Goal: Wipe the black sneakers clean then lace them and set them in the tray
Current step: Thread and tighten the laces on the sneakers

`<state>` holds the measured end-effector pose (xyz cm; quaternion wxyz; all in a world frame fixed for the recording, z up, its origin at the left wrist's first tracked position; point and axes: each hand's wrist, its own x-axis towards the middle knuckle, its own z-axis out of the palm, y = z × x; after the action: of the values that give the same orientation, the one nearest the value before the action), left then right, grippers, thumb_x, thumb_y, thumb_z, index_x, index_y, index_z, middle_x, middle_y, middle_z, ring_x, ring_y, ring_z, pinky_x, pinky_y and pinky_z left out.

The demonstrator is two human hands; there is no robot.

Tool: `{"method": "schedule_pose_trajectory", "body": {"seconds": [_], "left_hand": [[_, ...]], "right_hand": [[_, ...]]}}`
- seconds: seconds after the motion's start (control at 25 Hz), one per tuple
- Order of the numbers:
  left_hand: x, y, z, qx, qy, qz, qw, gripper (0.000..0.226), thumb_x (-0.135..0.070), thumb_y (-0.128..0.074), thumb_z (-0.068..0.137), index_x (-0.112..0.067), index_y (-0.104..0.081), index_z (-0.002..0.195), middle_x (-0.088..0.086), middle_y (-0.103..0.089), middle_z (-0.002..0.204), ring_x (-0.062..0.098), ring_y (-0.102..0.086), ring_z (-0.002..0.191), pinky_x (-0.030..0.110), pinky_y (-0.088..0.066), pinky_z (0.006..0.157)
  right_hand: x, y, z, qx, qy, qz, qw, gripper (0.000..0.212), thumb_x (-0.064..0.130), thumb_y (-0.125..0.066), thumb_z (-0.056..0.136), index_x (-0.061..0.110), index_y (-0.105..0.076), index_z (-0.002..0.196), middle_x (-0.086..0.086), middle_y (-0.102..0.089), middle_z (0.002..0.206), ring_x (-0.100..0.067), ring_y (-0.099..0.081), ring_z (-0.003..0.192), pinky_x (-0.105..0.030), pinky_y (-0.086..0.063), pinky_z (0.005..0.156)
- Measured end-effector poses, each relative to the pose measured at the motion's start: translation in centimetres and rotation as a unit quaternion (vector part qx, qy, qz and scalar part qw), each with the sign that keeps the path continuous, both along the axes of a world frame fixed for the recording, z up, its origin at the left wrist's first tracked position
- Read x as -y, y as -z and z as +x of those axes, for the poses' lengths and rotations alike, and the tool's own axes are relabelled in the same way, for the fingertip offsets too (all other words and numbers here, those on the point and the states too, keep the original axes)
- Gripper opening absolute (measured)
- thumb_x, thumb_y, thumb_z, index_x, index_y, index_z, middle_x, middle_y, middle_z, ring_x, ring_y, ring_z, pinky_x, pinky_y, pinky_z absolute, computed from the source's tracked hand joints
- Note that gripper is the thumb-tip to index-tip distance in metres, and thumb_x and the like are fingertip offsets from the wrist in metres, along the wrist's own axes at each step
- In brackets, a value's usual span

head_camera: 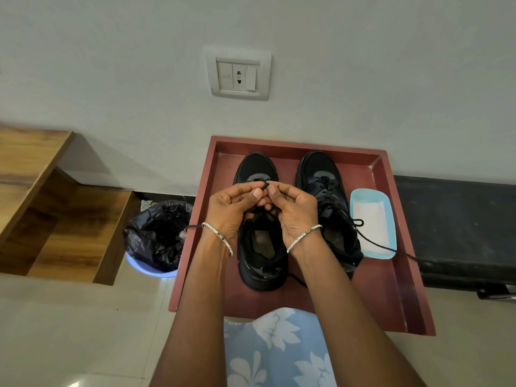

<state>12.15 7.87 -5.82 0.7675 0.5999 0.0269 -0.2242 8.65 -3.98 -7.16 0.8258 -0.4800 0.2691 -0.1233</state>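
Two black sneakers stand side by side in a dark red tray [396, 289], toes toward the wall. Over the left sneaker [259, 263] my left hand [231, 210] and my right hand [293, 210] meet, fingertips pinching its black lace [264, 184] above the tongue. A free end of that lace trails out to the left past my left wrist. The right sneaker [324, 174] is laced, and its loose lace end [374, 241] runs off to the right over a dish.
A light blue dish [374, 202] with a white cloth lies in the tray right of the shoes. A bin with a black bag [159, 233] stands left of the tray. Wooden steps [42, 196] are at far left, a black bench [458, 227] at right, a wall socket [238, 75] above.
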Motion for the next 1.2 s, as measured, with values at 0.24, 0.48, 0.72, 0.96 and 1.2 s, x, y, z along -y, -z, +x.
{"method": "schedule_pose_trajectory", "body": {"seconds": [0.24, 0.48, 0.72, 0.96, 1.2], "left_hand": [[0.0, 0.2, 0.4, -0.024, -0.02, 0.002, 1.0, 0.025, -0.006, -0.074, 0.084, -0.005, -0.069, 0.109, 0.004, -0.076, 0.074, 0.008, -0.069, 0.063, 0.016, -0.051, 0.054], [0.3, 0.6, 0.3, 0.008, -0.045, 0.046, 0.998, 0.011, -0.009, -0.078, 0.082, -0.007, -0.07, 0.089, 0.006, -0.071, 0.072, 0.01, -0.065, 0.061, 0.02, -0.048, 0.055], [0.3, 0.1, 0.2, 0.121, -0.009, 0.069, 0.99, 0.009, 0.005, -0.07, 0.086, 0.002, -0.062, 0.09, 0.004, -0.072, 0.096, 0.011, -0.068, 0.066, 0.022, -0.053, 0.06], [-0.2, 1.0, 0.7, 0.301, 0.02, 0.234, 0.924, 0.013, 0.006, -0.066, 0.087, -0.006, -0.064, 0.085, 0.002, -0.075, 0.098, 0.012, -0.074, 0.082, 0.039, -0.062, 0.076], [0.0, 0.7, 0.5, 0.392, 0.027, 0.322, 0.861, 0.019, 0.005, -0.064, 0.087, -0.013, -0.061, 0.085, -0.009, -0.07, 0.083, 0.001, -0.068, 0.077, 0.029, -0.059, 0.071]], "right_hand": [[1.5, -0.7, -0.5, 0.028, -0.121, -0.046, 0.991, 0.011, 0.004, -0.065, 0.092, 0.003, -0.075, 0.096, -0.015, -0.071, 0.08, -0.019, -0.065, 0.071, -0.023, -0.055, 0.07], [1.0, -0.3, -0.3, 0.022, -0.087, -0.08, 0.993, 0.01, 0.009, -0.072, 0.088, 0.002, -0.077, 0.094, -0.025, -0.07, 0.085, -0.03, -0.061, 0.075, -0.022, -0.053, 0.063], [0.2, 0.2, 0.7, -0.028, -0.032, -0.07, 0.997, 0.015, 0.013, -0.065, 0.095, 0.005, -0.073, 0.086, -0.011, -0.066, 0.07, -0.016, -0.057, 0.057, -0.02, -0.047, 0.053], [0.4, 0.3, 1.2, -0.074, -0.043, -0.076, 0.993, 0.023, 0.013, -0.065, 0.096, -0.008, -0.07, 0.101, -0.016, -0.064, 0.073, -0.012, -0.051, 0.051, -0.018, -0.043, 0.046], [0.9, -0.5, 1.2, -0.084, -0.025, -0.035, 0.996, 0.016, 0.001, -0.069, 0.09, 0.005, -0.057, 0.099, -0.008, -0.062, 0.067, -0.014, -0.053, 0.047, -0.021, -0.044, 0.042]]}}
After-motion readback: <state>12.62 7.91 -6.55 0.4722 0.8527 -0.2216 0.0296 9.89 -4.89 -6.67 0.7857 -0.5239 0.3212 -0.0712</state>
